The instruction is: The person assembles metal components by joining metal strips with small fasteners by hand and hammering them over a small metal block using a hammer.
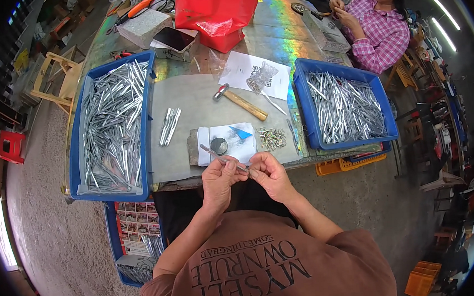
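Note:
Close to my body, at the table's front edge, my left hand (218,184) and my right hand (271,177) pinch one slim grey metal strip (210,152) between them. The strip slants up and left, past my left fingers; its lower end is hidden at my right fingertips. Just beyond it lies a stone block (193,149) covered with white paper (251,147), bearing a round dark metal disc (219,145) and a blue triangular scrap (241,131). Small brassy pieces (272,138) are heaped to the right. Several similar strips (169,127) lie in a bunch on the left.
A wooden-handled hammer (246,104) lies beyond the block. Blue trays full of metal strips flank me, one left (76,170) and one right (312,132). Farther back stand a red bag (216,7) and a phone (174,38). Another person (379,25) sits at far right.

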The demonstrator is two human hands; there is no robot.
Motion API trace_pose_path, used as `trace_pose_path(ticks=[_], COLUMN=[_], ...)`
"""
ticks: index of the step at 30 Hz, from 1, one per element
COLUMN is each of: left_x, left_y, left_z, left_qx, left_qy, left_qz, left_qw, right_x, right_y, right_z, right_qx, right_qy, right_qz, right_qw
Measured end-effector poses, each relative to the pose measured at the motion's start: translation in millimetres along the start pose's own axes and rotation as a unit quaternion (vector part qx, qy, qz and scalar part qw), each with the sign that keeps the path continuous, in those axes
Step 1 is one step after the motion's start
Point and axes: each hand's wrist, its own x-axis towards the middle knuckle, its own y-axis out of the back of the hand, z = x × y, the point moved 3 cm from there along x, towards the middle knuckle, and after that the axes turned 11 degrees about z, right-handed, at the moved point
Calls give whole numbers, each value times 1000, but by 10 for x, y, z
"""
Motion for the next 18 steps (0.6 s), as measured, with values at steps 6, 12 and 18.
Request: trace_pose_path(ticks=[6, 12, 18], left_x=[-11, -31, -23], left_y=[-12, -13, 4], left_z=[-4, -8, -18], left_qx=[-10, 33, 64], left_qy=[2, -11, -70], left_qz=[2, 3, 4], left_qw=[1000, 999, 996], right_x=[-15, -21, -17], right_y=[19, -2, -50], right_z=[31, 46, 95], right_qx=[-13, -24, 82], right_qy=[3, -6, -10], right_qz=[-2, 5, 48], right_qw=[1000, 1000, 995])
